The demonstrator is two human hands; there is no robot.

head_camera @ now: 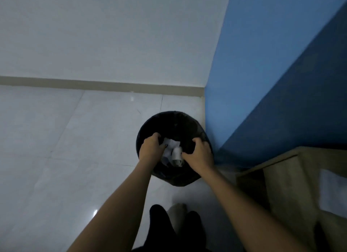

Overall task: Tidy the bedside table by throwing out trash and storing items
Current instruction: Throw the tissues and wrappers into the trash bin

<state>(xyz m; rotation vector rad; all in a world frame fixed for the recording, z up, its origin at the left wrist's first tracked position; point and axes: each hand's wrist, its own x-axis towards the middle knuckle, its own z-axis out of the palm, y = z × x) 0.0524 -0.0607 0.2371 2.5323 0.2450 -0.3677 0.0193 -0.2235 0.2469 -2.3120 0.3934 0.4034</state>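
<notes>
Hidden: fingertips of both hands drop into the dark bin mouth; dim light and blur soften every edge.
Bin [174,120]: round and black, lined with a crinkled dark bag, standing on the floor against the blue wall [262,64], left of the bedside table.
Trash: crumpled paper [171,144], white and creased, and 1 short pale roll [177,155] just near of it, both over the bin mouth between the 2 hands.
Left hand [152,148]: fingers curled, seemingly pinching the paper's left edge.
Right hand [199,155]: fingers bent and spread, thumb against the roll; whether it grips cannot be told.
Floor [75,139]: glossy pale tiles.
Bedside table [281,176]: light wood, cut off at the right edge.
</notes>
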